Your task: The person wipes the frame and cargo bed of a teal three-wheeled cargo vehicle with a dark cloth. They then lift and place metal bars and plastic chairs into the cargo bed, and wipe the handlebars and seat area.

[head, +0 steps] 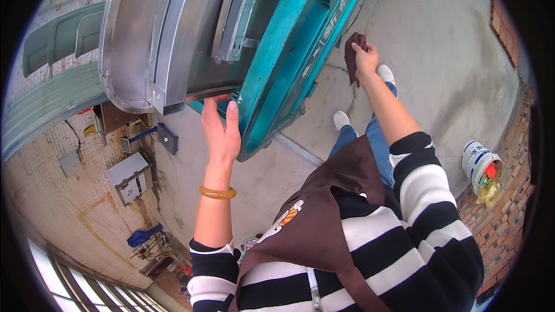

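Observation:
My left hand (221, 128), with a yellowish bangle (217, 193) on its wrist, reaches up to the lower end of a stainless steel housing (177, 43). Its fingertips are partly hidden behind the edge, and its thumb stands apart beside the rim of a teal cart (269, 52). A dark brown cloth (354, 58) hangs from my right hand (367, 58), pinched between thumb and fingers, out over the concrete floor. A latch-like metal fitting (238, 17) is fixed to the steel housing. I wear a brown apron (303, 212) over a striped top.
A metal bar (299, 149) lies low beside the cart. At the right, a white bucket (479, 167) with red and yellowish things in it stands near the brick paving (503, 225). Against the brick wall are a white cabinet (129, 175) and a platform scale (167, 138).

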The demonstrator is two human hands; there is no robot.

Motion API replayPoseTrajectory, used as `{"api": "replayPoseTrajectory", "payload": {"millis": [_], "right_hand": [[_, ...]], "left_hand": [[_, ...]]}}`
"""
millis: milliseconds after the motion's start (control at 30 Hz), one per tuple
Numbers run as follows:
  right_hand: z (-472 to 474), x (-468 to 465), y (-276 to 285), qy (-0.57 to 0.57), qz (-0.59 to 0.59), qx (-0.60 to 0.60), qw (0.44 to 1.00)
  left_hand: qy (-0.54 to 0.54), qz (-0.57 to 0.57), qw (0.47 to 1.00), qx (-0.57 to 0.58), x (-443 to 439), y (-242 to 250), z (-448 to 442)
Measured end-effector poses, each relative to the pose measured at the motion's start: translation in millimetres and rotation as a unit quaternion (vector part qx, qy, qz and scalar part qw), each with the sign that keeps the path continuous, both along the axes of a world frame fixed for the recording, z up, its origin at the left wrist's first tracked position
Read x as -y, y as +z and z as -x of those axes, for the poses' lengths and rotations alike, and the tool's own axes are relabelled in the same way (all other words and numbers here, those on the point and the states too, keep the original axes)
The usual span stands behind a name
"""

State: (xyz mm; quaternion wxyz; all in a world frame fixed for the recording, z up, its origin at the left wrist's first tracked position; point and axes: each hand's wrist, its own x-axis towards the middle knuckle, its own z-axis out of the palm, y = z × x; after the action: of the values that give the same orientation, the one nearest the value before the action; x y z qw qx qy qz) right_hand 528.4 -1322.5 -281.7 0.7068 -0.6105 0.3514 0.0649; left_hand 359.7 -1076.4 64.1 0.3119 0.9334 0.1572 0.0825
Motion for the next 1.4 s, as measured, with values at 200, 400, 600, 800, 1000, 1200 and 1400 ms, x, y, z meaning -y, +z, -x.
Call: {"api": "replayPoseTrajectory", "payload": {"millis": [200, 400, 600, 800, 1000, 1200, 1400], "right_hand": [[-50, -86, -23, -0.032, 0.165, 0.047, 0.985], [208, -181, 31, 0.122, 0.055, -0.158, 0.978], [118, -152, 1, 0.035, 0.113, -0.021, 0.993], [-135, -20, -27, 0.080, 0.209, 0.124, 0.967], [-72, -68, -33, 0.021, 0.247, 0.111, 0.962], [94, -110, 21, 0.156, 0.115, 0.032, 0.980], [-120, -35, -25, 0.044, 0.206, 0.102, 0.972]], "left_hand": [[0.028, -0.019, 0.996, -0.077, 8, 0, 0], [0.017, -0.043, 0.997, -0.059, 14, -2, -3], [0.031, -0.012, 0.996, -0.079, 18, 8, -5], [0.033, -0.097, 0.994, -0.041, 16, 3, 7], [0.037, -0.102, 0.994, -0.020, 10, -1, 16], [0.024, -0.189, 0.981, 0.037, 34, 15, 5], [-0.064, -0.145, 0.982, 0.103, 115, 46, -85]]}}
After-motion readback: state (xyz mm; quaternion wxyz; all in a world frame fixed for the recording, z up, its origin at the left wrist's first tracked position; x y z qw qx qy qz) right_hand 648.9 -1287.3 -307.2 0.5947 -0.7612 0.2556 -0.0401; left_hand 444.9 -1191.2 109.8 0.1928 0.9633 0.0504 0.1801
